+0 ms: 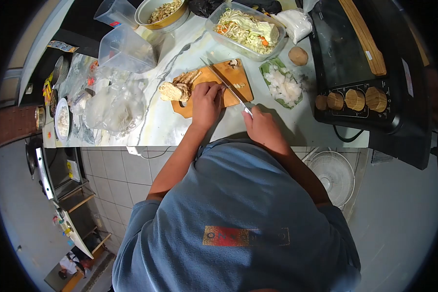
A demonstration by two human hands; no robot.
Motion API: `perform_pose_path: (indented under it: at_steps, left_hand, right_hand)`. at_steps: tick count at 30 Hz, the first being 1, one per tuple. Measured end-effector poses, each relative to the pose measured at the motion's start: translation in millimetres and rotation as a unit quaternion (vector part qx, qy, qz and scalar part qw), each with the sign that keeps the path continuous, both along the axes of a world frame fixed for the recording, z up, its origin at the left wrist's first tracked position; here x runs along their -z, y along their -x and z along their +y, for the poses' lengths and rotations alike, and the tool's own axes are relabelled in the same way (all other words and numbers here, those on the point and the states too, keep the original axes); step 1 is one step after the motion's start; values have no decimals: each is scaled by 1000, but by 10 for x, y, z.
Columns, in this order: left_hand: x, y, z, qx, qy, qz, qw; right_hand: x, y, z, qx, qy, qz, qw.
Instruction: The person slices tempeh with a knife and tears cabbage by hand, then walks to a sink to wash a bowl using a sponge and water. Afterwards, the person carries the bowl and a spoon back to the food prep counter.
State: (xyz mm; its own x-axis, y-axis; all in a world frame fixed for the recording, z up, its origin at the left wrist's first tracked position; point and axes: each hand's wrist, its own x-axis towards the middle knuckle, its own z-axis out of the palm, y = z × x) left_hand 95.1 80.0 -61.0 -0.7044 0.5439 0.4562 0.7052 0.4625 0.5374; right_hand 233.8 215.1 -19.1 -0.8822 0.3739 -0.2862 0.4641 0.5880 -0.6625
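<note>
My right hand (264, 128) is closed around the white handle of a kitchen knife (230, 88), whose long blade slants up and left across the wooden cutting board (242, 73). Just left of the blade, my left hand (207, 103) presses down on the board with curled fingers; what lies under them is hidden. Beside that hand, pale tan, rough-surfaced food pieces (174, 91), perhaps tempeh, rest on the board's left side and overhang its edge. Right of the blade lie a few small pale slices (239, 85), and a darker scrap (234, 63) sits near the top edge.
A plastic tub of shredded vegetables (243, 29), a pot (161, 22), a brown round item (298, 56) and white chunks on a leaf-like green sheet (283, 85) surround the board. Plastic bags (117, 107) and a clear container (125, 51) stand left; a black appliance (350, 117) is right.
</note>
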Motion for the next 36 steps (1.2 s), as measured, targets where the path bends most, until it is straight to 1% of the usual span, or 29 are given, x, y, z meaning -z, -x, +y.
perform_pose_path:
  at_steps: [4,9,12,21,25,30,33,36]
  left_hand:
    - [-29,-4,1,-1,-12,-4,1000]
    - [-6,14,-4,3,-28,-12,1000]
    - [-5,10,-8,6,-21,-10,1000]
    - [-15,-10,-50,7,-34,4,999]
    - [-15,0,-64,7,-19,-19,1000]
    - [-31,1,-74,9,-4,-42,999]
    - [-31,-7,-59,5,-30,-43,999]
    - [-56,-16,-47,-25,-40,-60,997]
  right_hand:
    - [77,7,0,-3,7,-5,1000]
    - [145,44,-37,4,-17,-14,1000]
    - [80,69,-41,-16,-41,-27,999]
    - [14,-29,2,14,-49,-38,998]
    - [5,-33,5,10,-51,-40,998]
    - [13,-14,-7,14,-12,-20,1000]
    - [-6,0,-28,8,19,-8,1000]
    - [-8,6,-53,6,20,-7,1000]
